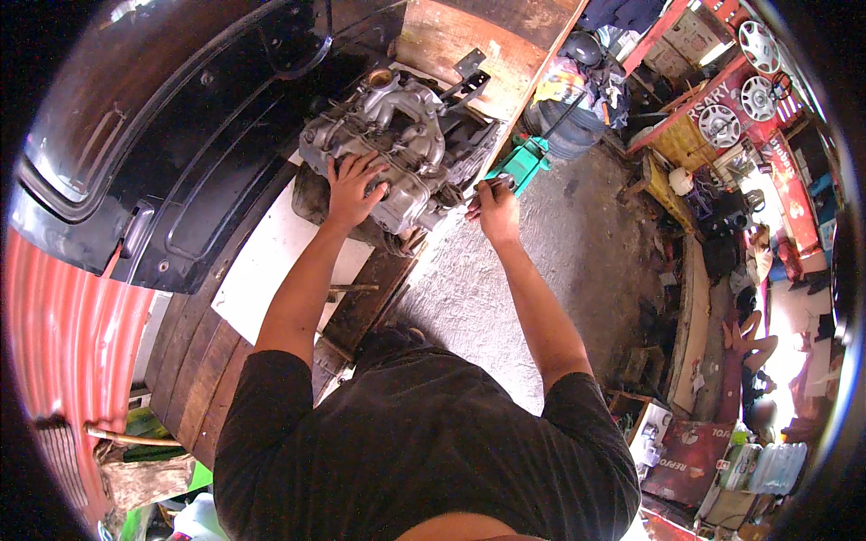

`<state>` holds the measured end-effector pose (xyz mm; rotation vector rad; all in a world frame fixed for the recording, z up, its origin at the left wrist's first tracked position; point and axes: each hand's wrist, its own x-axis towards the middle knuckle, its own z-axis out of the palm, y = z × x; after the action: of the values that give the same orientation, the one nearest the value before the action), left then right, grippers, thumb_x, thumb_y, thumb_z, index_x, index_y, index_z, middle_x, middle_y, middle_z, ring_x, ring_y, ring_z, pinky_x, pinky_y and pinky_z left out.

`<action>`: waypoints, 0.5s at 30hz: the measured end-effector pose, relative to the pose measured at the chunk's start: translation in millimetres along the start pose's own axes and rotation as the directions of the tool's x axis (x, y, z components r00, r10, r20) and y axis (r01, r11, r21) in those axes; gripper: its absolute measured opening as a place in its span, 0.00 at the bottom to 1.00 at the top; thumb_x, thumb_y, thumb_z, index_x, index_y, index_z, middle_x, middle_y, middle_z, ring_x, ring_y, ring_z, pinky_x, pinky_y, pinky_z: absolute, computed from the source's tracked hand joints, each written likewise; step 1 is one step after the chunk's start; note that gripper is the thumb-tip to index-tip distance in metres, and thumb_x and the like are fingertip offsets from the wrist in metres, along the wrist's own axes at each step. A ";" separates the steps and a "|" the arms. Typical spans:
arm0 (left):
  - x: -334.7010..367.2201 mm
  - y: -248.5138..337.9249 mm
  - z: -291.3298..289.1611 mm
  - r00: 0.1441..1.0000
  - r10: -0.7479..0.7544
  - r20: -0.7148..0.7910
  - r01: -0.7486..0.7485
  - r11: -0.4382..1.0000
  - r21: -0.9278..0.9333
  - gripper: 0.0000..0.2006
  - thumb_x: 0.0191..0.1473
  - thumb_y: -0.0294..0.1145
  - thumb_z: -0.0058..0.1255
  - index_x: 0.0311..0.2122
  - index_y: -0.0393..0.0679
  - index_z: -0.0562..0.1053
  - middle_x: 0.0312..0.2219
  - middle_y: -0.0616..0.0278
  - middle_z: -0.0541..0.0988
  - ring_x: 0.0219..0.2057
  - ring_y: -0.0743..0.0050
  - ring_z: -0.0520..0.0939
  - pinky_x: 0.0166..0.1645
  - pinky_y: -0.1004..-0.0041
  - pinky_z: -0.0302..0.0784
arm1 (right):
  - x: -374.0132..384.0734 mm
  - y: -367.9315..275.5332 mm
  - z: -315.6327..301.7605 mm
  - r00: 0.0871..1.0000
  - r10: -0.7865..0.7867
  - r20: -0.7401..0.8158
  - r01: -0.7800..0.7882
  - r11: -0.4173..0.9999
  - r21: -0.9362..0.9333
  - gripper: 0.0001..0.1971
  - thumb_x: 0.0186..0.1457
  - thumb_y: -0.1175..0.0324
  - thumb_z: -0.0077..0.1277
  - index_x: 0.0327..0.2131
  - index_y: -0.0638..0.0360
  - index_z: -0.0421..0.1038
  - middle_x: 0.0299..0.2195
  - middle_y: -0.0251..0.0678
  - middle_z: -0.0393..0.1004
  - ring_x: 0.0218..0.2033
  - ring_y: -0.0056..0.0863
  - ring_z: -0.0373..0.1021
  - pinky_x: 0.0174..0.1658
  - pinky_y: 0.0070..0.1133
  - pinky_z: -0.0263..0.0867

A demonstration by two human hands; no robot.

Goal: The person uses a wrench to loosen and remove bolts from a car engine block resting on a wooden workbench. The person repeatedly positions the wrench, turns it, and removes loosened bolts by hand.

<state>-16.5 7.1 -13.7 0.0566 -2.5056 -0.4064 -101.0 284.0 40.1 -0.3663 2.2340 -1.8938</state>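
Note:
A grey metal engine [417, 194] with curved intake pipes rests at the end of a wooden bench, ahead of me. My left hand [355, 187] lies on its near left side, fingers spread over the metal and gripping nothing. Just off the engine's right edge is my right hand [497, 213], its fingers curled together. Something small and dark shows at those fingertips, too small to name. Beyond that hand a green floor jack [521, 166] stands on the floor.
Left of the engine is a black vehicle panel [212, 135]. The plank bench [194, 361] carries a white board [271, 270]. Tires [568, 131] are stacked at the back right. Wheel covers [719, 126] hang on the right, and a person's legs [750, 345] show at far right.

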 end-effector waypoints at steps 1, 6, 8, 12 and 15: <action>0.2 0.3 1.1 1.000 0.000 -0.001 0.000 1.000 0.007 0.19 0.51 0.50 0.49 0.49 0.61 0.74 0.57 0.72 0.66 0.59 0.66 0.60 0.65 0.43 0.29 | 6.3 3.0 -1.1 1.000 -0.008 0.009 0.009 0.999 -0.033 0.12 0.62 0.66 0.42 0.35 0.69 0.65 0.17 0.39 0.71 0.15 0.28 0.72 0.18 0.22 0.70; -0.8 -0.9 3.8 1.000 -0.018 -0.006 0.018 1.000 0.014 0.18 0.51 0.49 0.50 0.48 0.62 0.74 0.56 0.73 0.67 0.59 0.66 0.60 0.65 0.44 0.29 | 18.5 -15.4 8.3 1.000 0.004 0.029 -0.001 0.995 -0.100 0.13 0.61 0.65 0.43 0.33 0.70 0.66 0.17 0.42 0.72 0.15 0.29 0.73 0.17 0.23 0.70; -0.8 -0.5 3.5 1.000 -0.015 -0.015 0.015 1.000 0.002 0.18 0.50 0.49 0.50 0.48 0.62 0.75 0.56 0.73 0.67 0.59 0.66 0.60 0.65 0.44 0.29 | 20.0 -22.0 11.1 0.999 0.006 0.035 -0.001 0.987 -0.158 0.15 0.60 0.64 0.44 0.33 0.71 0.67 0.17 0.43 0.73 0.15 0.29 0.73 0.18 0.23 0.70; 0.9 -1.0 6.3 0.999 -0.005 -0.032 0.005 1.000 0.013 0.18 0.49 0.48 0.51 0.47 0.61 0.75 0.55 0.72 0.68 0.59 0.66 0.61 0.65 0.43 0.30 | 19.5 -15.0 13.6 0.998 -0.058 0.037 0.064 0.978 -0.197 0.14 0.60 0.64 0.44 0.33 0.69 0.68 0.17 0.45 0.73 0.14 0.28 0.72 0.18 0.25 0.69; 0.7 1.9 5.4 0.999 0.005 -0.049 -0.005 1.000 0.001 0.18 0.49 0.47 0.52 0.47 0.61 0.75 0.55 0.72 0.68 0.58 0.66 0.61 0.65 0.43 0.31 | 5.3 -8.9 15.7 0.973 -0.197 0.121 0.231 0.860 -0.456 0.15 0.59 0.60 0.46 0.34 0.66 0.70 0.22 0.51 0.74 0.24 0.44 0.74 0.28 0.34 0.71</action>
<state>-20.1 10.3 -17.0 0.0603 -2.4574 -0.3967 -100.7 266.3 46.3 -0.7704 2.6809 -1.3694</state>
